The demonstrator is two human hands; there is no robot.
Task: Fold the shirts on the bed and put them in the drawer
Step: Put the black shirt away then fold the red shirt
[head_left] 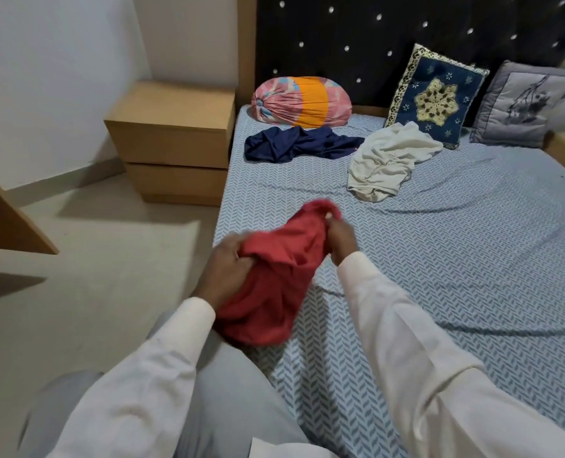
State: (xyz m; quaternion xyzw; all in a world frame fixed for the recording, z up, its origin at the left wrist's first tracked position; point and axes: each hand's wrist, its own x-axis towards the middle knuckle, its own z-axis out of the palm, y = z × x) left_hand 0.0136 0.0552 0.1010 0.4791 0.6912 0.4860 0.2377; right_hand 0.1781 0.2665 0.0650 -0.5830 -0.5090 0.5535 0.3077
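Herringbone-sheeted bed (439,259), left hand (228,262) and right hand (340,238) both curled round bunched red shirt (281,276) (motion-blurred)

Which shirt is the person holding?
The red shirt: the left hand and right hand grip it. The navy shirt and white shirt lie untouched.

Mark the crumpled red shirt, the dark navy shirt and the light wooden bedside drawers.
crumpled red shirt (274,276): head view, on its bunched middle.
dark navy shirt (294,145): head view, on the centre of the heap.
light wooden bedside drawers (172,143): head view, on the upper drawer front.
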